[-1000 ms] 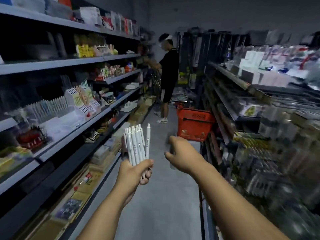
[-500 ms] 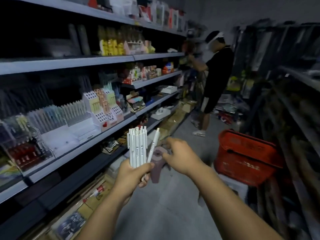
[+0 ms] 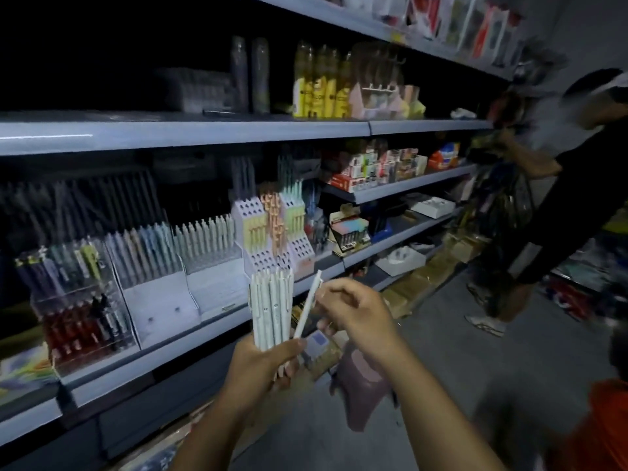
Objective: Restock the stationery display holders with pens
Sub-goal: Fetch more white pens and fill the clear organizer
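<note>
Head view: my left hand (image 3: 268,363) grips a bunch of white pens (image 3: 270,309), upright. My right hand (image 3: 355,314) pinches one pen (image 3: 307,307) near its top, tilted slightly right, lower end at my left thumb. The tiered holder (image 3: 253,215) stands on the shelf (image 3: 163,355), up-left behind the bunch. Right hand's nearer, so I'd feed near-vertical.

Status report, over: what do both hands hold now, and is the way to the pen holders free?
Left hand grips bundle of white pens. Right hand pinches single pen beside it. Display holders on shelf ahead; way looks free.
</note>
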Motion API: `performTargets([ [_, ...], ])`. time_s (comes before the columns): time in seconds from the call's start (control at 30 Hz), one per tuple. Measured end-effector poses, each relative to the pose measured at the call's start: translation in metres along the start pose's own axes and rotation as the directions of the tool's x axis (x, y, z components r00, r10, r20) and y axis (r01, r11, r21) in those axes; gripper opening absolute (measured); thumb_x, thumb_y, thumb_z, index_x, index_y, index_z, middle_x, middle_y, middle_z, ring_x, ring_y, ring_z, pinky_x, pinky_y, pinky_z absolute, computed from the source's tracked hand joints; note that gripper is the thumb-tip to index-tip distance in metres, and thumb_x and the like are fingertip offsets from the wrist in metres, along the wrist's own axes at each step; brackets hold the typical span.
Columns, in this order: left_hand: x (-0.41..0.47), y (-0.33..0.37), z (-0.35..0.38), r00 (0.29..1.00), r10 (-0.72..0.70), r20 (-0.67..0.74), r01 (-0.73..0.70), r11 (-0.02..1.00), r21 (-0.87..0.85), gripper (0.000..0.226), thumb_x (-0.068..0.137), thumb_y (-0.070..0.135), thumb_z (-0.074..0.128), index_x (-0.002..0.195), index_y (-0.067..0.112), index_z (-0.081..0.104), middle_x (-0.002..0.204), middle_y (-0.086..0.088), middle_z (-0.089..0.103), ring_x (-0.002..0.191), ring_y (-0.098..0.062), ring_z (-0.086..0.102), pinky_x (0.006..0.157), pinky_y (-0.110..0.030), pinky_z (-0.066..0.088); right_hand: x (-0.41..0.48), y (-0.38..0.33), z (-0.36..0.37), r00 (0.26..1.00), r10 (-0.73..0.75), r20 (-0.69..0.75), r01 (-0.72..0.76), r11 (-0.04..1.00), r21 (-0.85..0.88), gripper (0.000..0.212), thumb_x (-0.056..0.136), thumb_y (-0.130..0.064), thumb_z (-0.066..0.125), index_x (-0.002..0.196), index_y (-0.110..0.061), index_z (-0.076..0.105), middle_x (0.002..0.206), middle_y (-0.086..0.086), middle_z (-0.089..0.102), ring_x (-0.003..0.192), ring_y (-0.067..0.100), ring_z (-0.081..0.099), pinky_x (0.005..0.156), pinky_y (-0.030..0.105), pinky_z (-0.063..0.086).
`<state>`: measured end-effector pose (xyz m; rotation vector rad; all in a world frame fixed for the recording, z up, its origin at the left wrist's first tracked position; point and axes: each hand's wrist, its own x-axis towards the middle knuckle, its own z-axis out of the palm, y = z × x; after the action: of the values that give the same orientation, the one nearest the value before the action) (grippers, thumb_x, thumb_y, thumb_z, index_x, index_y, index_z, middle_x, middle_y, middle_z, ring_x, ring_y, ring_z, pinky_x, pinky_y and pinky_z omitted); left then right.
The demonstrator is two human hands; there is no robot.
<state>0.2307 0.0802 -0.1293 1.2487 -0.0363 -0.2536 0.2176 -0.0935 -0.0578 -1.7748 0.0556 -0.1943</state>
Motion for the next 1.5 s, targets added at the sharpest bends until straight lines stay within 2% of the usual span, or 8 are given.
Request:
performTargets([
  [0.27, 0.103, 0.003, -0.046, 0.988, 0.017, -0.157, -0.007, 0.998, 0.065, 0.022, 0.083, 0.007, 0.082, 0.075, -0.003, 0.065, 0.059, -0.026, 0.055, 0.038, -0.021, 0.039, 0.047, -0.028, 0.032, 0.138, 0.034, 0.053, 0.994, -0.032, 0.102, 0.035, 0.999, -0.035, 0.014, 0.097, -0.016, 0.07, 0.085, -0.008, 0.067, 0.063, 0.004, 0.068, 0.056, 0.021, 0.067, 0.055, 0.03, 0.053],
  [0.37, 0.134, 0.004, -0.063, 0.968, 0.015, -0.25, -0.004, 0.999, 0.045, 0.027, 0.078, 0.013, 0.087, 0.074, -0.001, 0.064, 0.059, -0.026, 0.054, 0.041, -0.021, 0.037, 0.05, -0.03, 0.03, 0.183, 0.049, 0.075, 0.981, -0.096, 0.166, 0.1, 0.995, -0.018, 0.02, 0.099, -0.018, 0.066, 0.084, -0.005, 0.066, 0.063, 0.009, 0.069, 0.056, 0.022, 0.067, 0.057, 0.033, 0.057],
  [0.6, 0.185, 0.006, -0.087, 0.837, 0.077, -0.542, -0.1, 0.995, -0.013, 0.025, 0.089, 0.006, 0.077, 0.106, -0.01, 0.067, 0.06, -0.013, 0.056, 0.043, -0.018, 0.038, 0.042, -0.024, 0.027, 0.284, 0.066, 0.106, 0.97, -0.164, 0.181, 0.134, 0.977, 0.166, 0.01, 0.101, -0.012, 0.062, 0.092, -0.008, 0.066, 0.067, 0.009, 0.073, 0.062, 0.025, 0.073, 0.059, 0.034, 0.059],
  [0.87, 0.203, 0.008, -0.108, 0.691, 0.077, -0.719, -0.206, 0.974, -0.093, 0.011, 0.091, 0.008, 0.072, 0.094, 0.002, 0.063, 0.061, -0.014, 0.048, 0.047, -0.02, 0.036, 0.041, -0.024, 0.025, 0.367, 0.089, 0.158, 0.932, -0.296, 0.207, 0.269, 0.951, 0.149, 0.008, 0.1, -0.015, 0.065, 0.092, -0.013, 0.064, 0.073, 0.002, 0.072, 0.068, 0.017, 0.074, 0.065, 0.047, 0.062],
  [0.97, 0.206, 0.009, -0.12, 0.663, 0.071, -0.745, -0.214, 0.972, -0.098, 0.013, 0.09, 0.005, 0.071, 0.096, -0.002, 0.061, 0.06, -0.014, 0.047, 0.046, -0.019, 0.037, 0.039, -0.023, 0.025, 0.383, 0.102, 0.193, 0.919, -0.32, 0.231, 0.299, 0.946, 0.122, 0.012, 0.098, -0.027, 0.065, 0.087, -0.027, 0.061, 0.076, 0.0, 0.07, 0.073, 0.018, 0.074, 0.066, 0.05, 0.061],
  [1.13, 0.213, 0.013, -0.149, 0.683, 0.055, -0.728, -0.181, 0.979, -0.096, 0.019, 0.093, 0.001, 0.068, 0.105, -0.012, 0.061, 0.06, -0.017, 0.049, 0.043, -0.02, 0.035, 0.041, -0.026, 0.027, 0.401, 0.11, 0.248, 0.896, -0.385, 0.222, 0.383, 0.922, 0.055, 0.014, 0.099, -0.024, 0.064, 0.086, -0.019, 0.059, 0.076, -0.002, 0.069, 0.073, 0.018, 0.072, 0.066, 0.05, 0.058],
  [1.3, 0.214, 0.023, -0.184, 0.755, 0.058, -0.653, -0.139, 0.988, -0.073, 0.014, 0.093, 0.005, 0.07, 0.093, 0.0, 0.057, 0.062, -0.021, 0.051, 0.046, -0.022, 0.036, 0.049, -0.033, 0.028, 0.41, 0.114, 0.283, 0.869, -0.47, 0.158, 0.487, 0.868, -0.095, 0.016, 0.098, -0.018, 0.066, 0.085, -0.01, 0.061, 0.073, 0.002, 0.067, 0.069, 0.017, 0.067, 0.06, 0.041, 0.054],
  [1.5, 0.226, 0.027, -0.206, 0.796, 0.062, -0.602, -0.104, 0.994, -0.036, 0.023, 0.093, -0.001, 0.07, 0.076, 0.003, 0.054, 0.062, -0.023, 0.051, 0.044, -0.022, 0.039, 0.044, -0.029, 0.029, 0.409, 0.123, 0.3, 0.843, -0.5, 0.198, 0.536, 0.809, -0.241, 0.024, 0.097, -0.01, 0.066, 0.077, -0.01, 0.052, 0.063, 0.001, 0.057, 0.056, 0.016, 0.056, 0.052, 0.034, 0.047],
])
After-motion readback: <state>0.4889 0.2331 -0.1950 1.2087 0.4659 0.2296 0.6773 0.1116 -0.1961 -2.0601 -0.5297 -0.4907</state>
